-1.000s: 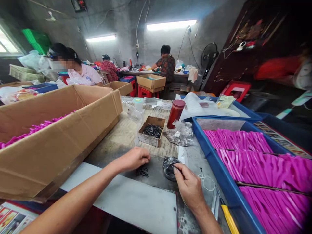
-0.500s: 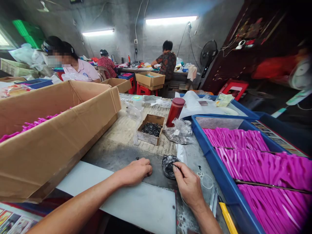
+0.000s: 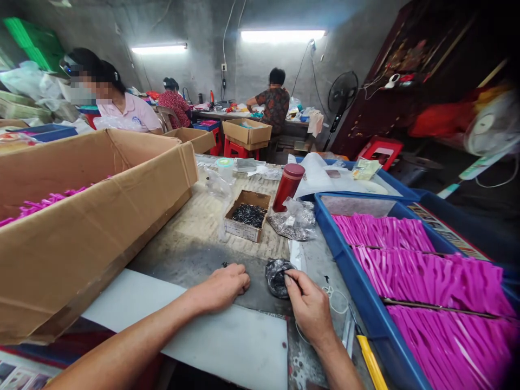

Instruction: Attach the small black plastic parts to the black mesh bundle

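Observation:
My left hand (image 3: 222,287) rests on the dark worktop with its fingers curled under, and what is inside them is hidden. Just behind its knuckles lies a tiny black piece (image 3: 225,264). To the right, a small clear plastic bag (image 3: 278,278) sits open with dark contents too fine to make out. My right hand (image 3: 309,306) has thumb and forefinger pinched together at the bag's right edge; I cannot tell whether they grip the bag or a piece from it. Beyond both hands stands a small carton (image 3: 245,230) of thin black pins.
A large cardboard box (image 3: 134,200) with pink plastic pieces fills the left. On the right, a blue crate (image 3: 343,265) holds rows of pink pieces. A red flask (image 3: 287,187), a bag of metal bits (image 3: 294,222) and a yellow-handled tool (image 3: 370,360) are nearby. Several co-workers sit further back.
The whole view has shifted slightly, so the scene sits a little further left. Both hands keep nearly the same place and pose, the right one still at the bag.

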The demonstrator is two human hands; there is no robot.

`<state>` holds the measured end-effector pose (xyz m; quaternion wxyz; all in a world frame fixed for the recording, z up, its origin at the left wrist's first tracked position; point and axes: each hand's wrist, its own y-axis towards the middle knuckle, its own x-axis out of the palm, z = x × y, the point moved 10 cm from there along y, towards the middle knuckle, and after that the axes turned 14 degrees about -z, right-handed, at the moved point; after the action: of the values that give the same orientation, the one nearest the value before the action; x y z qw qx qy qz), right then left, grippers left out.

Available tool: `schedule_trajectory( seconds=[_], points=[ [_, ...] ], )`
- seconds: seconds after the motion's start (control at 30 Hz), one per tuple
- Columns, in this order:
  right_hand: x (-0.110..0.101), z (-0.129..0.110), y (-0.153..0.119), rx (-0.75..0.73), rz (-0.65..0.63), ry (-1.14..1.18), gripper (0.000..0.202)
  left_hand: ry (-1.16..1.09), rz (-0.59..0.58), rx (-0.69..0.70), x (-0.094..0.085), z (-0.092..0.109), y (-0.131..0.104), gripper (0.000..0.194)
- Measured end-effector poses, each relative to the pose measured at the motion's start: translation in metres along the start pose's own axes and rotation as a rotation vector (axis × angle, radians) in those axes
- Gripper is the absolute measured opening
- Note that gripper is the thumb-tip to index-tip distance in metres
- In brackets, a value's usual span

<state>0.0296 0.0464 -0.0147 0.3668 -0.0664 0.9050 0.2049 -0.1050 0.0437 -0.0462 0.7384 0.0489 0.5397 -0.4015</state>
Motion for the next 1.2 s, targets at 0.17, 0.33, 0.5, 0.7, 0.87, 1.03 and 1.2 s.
schedule_trajectory(
  seconds=[0.17,0.33,0.5,0.7,0.87,1.03,1.2],
  points=[
    [0.000,-0.001,0.000,0.007,-0.007,0.002,0.019,-0.064,0.046,-0.013,-0.006,-0.003,-0.003,0.015],
    [0.001,0.000,-0.001,0.006,-0.011,0.005,0.019,-0.026,0.044,-0.009,-0.009,-0.004,-0.002,0.016],
    [0.002,0.000,-0.001,0.006,-0.017,0.010,0.019,0.059,0.021,-0.019,-0.005,0.001,0.002,0.015],
    [0.001,-0.001,0.000,0.009,-0.025,0.010,0.019,0.176,-0.012,-0.052,-0.005,0.007,0.007,0.011],
    [0.001,-0.003,0.000,-0.002,-0.018,0.001,0.019,0.176,0.014,-0.069,-0.006,0.005,0.006,0.009],
    [0.002,-0.003,0.001,0.000,-0.022,-0.002,0.019,0.171,0.029,-0.052,-0.003,0.006,0.007,0.012],
    [0.001,-0.005,0.001,-0.016,-0.017,-0.004,0.019,0.112,0.042,-0.059,-0.002,0.004,0.004,0.012]
  ],
)
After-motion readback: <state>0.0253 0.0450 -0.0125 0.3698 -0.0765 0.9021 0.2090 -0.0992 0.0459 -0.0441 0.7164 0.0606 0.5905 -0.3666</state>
